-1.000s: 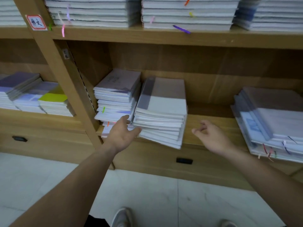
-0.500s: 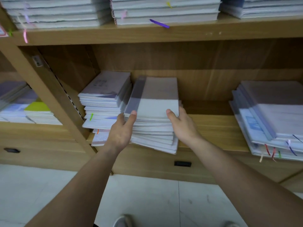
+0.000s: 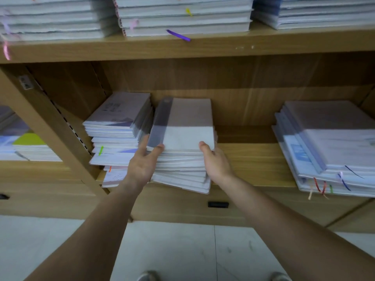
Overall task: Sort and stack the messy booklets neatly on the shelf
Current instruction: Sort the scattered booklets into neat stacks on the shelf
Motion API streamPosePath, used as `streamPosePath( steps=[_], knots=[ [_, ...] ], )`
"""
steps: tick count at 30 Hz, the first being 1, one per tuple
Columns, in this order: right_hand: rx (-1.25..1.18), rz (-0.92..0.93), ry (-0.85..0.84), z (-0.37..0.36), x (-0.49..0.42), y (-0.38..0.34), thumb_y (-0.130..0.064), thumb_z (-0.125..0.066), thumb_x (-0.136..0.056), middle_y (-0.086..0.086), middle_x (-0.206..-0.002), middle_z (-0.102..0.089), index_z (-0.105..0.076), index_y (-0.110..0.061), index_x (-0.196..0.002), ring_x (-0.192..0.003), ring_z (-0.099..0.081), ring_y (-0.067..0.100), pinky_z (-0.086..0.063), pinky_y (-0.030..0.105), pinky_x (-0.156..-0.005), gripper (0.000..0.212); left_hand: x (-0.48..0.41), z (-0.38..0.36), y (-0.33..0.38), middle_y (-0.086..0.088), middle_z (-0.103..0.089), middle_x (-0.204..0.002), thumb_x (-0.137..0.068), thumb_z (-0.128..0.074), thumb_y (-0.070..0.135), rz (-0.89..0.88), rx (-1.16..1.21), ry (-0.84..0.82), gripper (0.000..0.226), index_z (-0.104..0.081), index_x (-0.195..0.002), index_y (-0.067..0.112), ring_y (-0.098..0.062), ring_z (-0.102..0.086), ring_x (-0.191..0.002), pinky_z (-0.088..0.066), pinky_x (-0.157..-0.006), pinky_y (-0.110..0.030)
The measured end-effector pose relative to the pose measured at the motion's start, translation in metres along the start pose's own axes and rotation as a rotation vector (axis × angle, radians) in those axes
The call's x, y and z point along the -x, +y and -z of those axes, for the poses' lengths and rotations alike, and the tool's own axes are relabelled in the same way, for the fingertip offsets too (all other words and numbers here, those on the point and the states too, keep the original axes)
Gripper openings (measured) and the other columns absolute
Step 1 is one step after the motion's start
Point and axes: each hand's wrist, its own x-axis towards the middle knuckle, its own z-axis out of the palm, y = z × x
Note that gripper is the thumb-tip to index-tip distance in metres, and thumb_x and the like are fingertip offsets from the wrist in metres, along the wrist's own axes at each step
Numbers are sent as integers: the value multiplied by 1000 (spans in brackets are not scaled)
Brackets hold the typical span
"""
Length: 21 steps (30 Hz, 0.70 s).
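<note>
1. Head view: the left stack [image 3: 119,126] is sitting skewed at the left end of the shelf [image 3: 253,159], with its lower booklets jutting forward.
2. The left hand [image 3: 142,165] is gripping the left front corner of the middle stack [image 3: 182,165], thumb on top and fingers [image 3: 145,141] reaching along its side.
3. The middle stack is lying fanned on the shelf, overhanging its front edge.
4. The right hand [image 3: 217,161] is pinching the stack's right front corner, thumb on top and fingers tucked round the side.
5. The right stack [image 3: 328,142] is lying well apart.
</note>
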Motion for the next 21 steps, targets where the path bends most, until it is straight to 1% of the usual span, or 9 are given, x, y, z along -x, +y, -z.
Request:
streamPosePath(
  steps=[3, 6, 8, 10, 12, 14, 16, 19, 21],
  knots=[
    [-12, -7, -1, 6, 9, 2, -54, -39, -101, -5, -97, -70, -62, -26, -122, -83, -66, 13, -44, 24, -57, 42, 7, 3, -1, 5, -59, -133, -81, -61, 66, -19, 1, -47, 72, -36, -147, 49, -20, -53, -125, -37, -110, -37],
    [-27, -1, 30, 11, 19, 9, -54, -42, -100, -6, -98, -70, -63, -24, -118, -85, -66, 13, -46, 26, -62, 41, 13, 5, -3, 6, -59, -135, -67, -59, 77, -23, 16, -113, 84, -38, -144, 52, -20, -56, -123, -40, -111, -44],
    [-67, -4, 60, 16, 25, 14, -51, -46, -100, -6, -99, -70, -64, -23, -114, -89, -65, 13, -46, 26, -66, 36, 18, 2, -5, 6, -58, -135, -78, -60, 71, -51, 27, -154, 76, -37, -146, 48, -19, -58, -119, -45, -106, -40],
    [-132, -6, 92, 23, 31, 16, -47, -50, -100, -8, -99, -69, -63, -25, -112, -91, -64, 12, -46, 26, -68, 29, 23, -2, -6, 9, -60, -132, -91, -60, 56, -101, 35, -194, 61, -38, -147, 43, -15, -60, -115, -49, -97, -32],
    [-186, -4, 110, 28, 35, 18, -43, -53, -100, -9, -100, -68, -61, -26, -113, -93, -64, 13, -47, 27, -70, 23, 26, -6, -5, 11, -63, -127, -94, -60, 50, -148, 38, -226, 55, -42, -145, 43, -12, -63, -110, -52, -96, -33],
    [-203, 7, 108, 30, 36, 20, -42, -55, -99, -9, -102, -68, -60, -27, -116, -97, -66, 15, -52, 32, -79, 23, 26, -6, -4, 11, -66, -123, -95, -59, 49, -180, 32, -262, 50, -44, -142, 44, -12, -65, -108, -54, -96, -38],
    [-135, 58, 61, 35, 35, 26, -51, -57, -95, -11, -107, -69, -59, -29, -121, -102, -65, 14, -54, 39, -90, 34, 27, -2, -4, 13, -65, -123, -95, -56, 52, -172, 27, -292, 49, -45, -142, 44, -10, -64, -109, -52, -98, -36],
    [104, 109, -174, 52, 33, 42, -81, -57, -72, -17, -124, -64, -47, -30, -139, -113, -61, 7, -51, 37, -99, 85, 32, 6, -12, 17, -64, -122, -86, -60, 60, -145, -127, -342, 56, -51, -137, 38, -8, -60, -112, -45, -101, -33],
    [263, 71, -286, 62, 35, 54, -91, -58, -61, -19, -134, -58, -36, -34, -146, -120, -57, 7, -49, 38, -103, 105, 33, 5, -19, 15, -63, -122, -83, -70, 56, -130, -295, -358, 60, -50, -135, 34, -11, -58, -113, -43, -98, -30]
  ],
)
